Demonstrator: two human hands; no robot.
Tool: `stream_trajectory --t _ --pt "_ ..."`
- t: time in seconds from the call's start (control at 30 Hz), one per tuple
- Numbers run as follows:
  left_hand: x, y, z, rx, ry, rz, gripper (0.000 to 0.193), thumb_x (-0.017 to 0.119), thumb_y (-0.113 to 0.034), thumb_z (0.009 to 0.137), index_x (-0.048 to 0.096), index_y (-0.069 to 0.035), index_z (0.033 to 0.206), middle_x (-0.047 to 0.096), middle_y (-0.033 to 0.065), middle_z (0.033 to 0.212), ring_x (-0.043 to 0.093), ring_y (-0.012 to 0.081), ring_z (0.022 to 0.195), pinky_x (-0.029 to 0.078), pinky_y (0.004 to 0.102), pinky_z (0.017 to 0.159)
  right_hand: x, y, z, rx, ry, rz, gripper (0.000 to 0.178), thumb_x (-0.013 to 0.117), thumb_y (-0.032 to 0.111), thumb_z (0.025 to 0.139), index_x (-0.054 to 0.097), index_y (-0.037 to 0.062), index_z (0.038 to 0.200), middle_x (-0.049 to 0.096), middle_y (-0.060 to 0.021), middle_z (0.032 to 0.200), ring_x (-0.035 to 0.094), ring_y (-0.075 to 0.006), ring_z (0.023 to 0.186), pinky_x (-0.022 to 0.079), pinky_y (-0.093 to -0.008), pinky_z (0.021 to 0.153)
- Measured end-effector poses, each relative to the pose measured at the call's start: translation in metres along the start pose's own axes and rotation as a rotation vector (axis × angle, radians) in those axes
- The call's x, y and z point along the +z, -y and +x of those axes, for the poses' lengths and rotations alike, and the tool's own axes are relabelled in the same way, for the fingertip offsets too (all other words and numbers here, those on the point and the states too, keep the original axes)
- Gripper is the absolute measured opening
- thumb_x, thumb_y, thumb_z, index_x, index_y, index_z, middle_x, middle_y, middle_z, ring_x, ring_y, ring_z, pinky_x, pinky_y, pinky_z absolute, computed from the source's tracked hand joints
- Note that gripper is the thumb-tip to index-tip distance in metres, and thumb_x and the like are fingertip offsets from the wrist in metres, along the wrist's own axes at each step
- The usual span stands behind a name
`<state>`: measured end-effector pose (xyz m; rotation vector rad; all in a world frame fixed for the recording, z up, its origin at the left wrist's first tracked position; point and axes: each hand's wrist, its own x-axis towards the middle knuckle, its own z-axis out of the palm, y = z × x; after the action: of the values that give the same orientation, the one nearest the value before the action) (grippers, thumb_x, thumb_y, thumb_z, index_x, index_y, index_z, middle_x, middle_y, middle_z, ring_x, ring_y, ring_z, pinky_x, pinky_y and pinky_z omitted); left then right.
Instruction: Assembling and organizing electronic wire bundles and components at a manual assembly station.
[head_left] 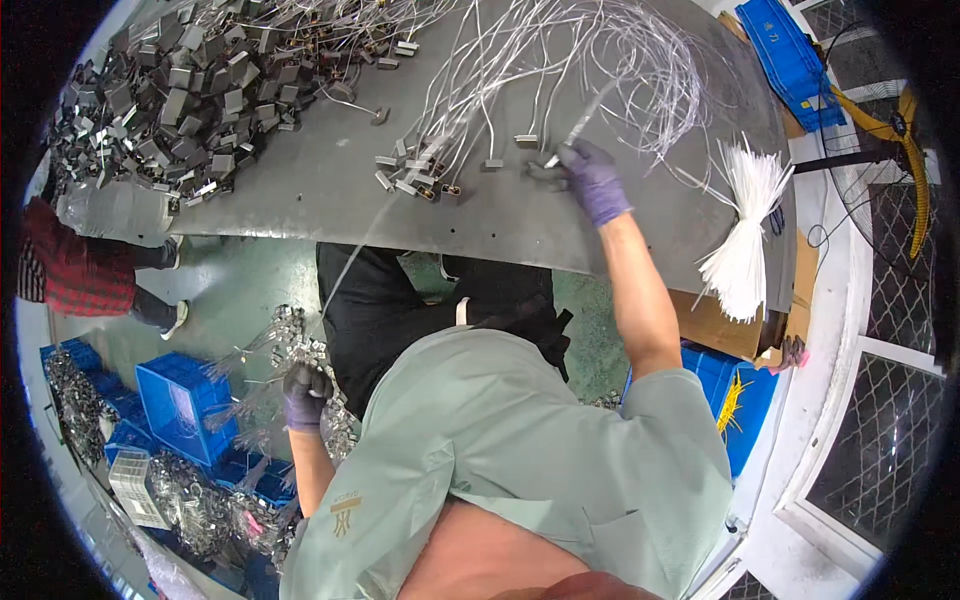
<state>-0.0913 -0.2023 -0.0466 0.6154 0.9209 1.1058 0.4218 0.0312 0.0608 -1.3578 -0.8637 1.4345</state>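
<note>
My right hand (pixel 592 182), in a purple glove with dark fingertips, is over the grey tabletop. Its thumb and fingers pinch a whitish cable (pixel 582 124) that slants up toward a loose coil of clear cables (pixel 655 85). Left of it lie several cable ends with small metal connectors (pixel 422 180). Low at the left, off the table edge, my left hand (pixel 307 392) has its gloved fingers curled closed; what they hold is hidden. A blurred pale strand (pixel 358 252) runs from the connectors down toward this hand. Beside it hang bundles of cables with metal connectors (pixel 290 338).
A big heap of grey connectors (pixel 185 100) covers the table's left. White cable ties (pixel 745 230) lie in a fanned bundle at the right edge. Blue crates (pixel 180 400) stand on the floor at left; another blue bin (pixel 785 55) is far right. Another person (pixel 85 270) stands at left.
</note>
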Motion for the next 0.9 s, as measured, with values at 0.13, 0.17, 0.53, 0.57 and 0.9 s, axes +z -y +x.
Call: stream_trajectory --t 0.13,0.17,0.53,0.57,0.9 --pt "0.043 -0.022 0.030 -0.009 -0.088 0.196 0.040 0.058 -0.037 0.086 0.040 -0.012 0.060 0.039 -0.0005 0.052 0.037 0.0122 0.045 0.030 0.0267 0.043 0.020 -0.015 0.028 -0.096 -0.006 0.088 0.032 0.056 0.019 0.088 0.051 -0.0036 0.110 0.064 -0.0143 0.093 0.066 -0.0214 0.074 0.050 -0.0273 0.055" --pt "0.055 -0.030 0.036 0.010 -0.131 0.434 0.035 0.059 -0.033 0.084 0.045 -0.010 0.062 0.043 0.0006 0.053 0.040 0.0118 0.046 0.032 0.0264 0.045 0.019 -0.023 0.035 -0.186 -0.031 0.117 0.031 0.056 0.020 0.089 0.051 -0.0026 0.110 0.065 -0.0140 0.094 0.066 -0.0215 0.074 0.051 -0.0274 0.055" --pt "0.040 -0.018 0.028 -0.072 -0.392 0.389 0.033 0.065 -0.032 0.081 0.052 -0.004 0.069 0.049 0.0037 0.055 0.045 0.0133 0.048 0.038 0.0273 0.048 0.040 0.032 0.021 -0.330 -0.180 0.307 0.025 0.049 0.013 0.092 0.043 -0.0032 0.109 0.062 -0.0219 0.088 0.066 -0.0317 0.072 0.053 -0.0318 0.052" --pt "0.037 -0.016 0.028 -0.075 -0.393 0.390 0.033 0.065 -0.032 0.081 0.052 -0.004 0.069 0.049 0.0037 0.055 0.045 0.0133 0.048 0.038 0.0273 0.048 0.041 0.033 0.020 -0.358 -0.183 0.325 0.024 0.049 0.013 0.092 0.043 -0.0031 0.109 0.062 -0.0220 0.087 0.066 -0.0316 0.071 0.053 -0.0313 0.051" --pt "0.030 -0.012 0.026 -0.019 -0.380 0.337 0.030 0.064 -0.027 0.083 0.052 -0.004 0.068 0.050 0.0051 0.054 0.048 0.0146 0.049 0.038 0.0276 0.047 0.048 0.013 0.029 -0.459 -0.290 -0.141 0.024 0.054 0.019 0.090 0.049 -0.0017 0.100 0.064 -0.0162 0.079 0.065 -0.0226 0.063 0.051 -0.0292 0.048"
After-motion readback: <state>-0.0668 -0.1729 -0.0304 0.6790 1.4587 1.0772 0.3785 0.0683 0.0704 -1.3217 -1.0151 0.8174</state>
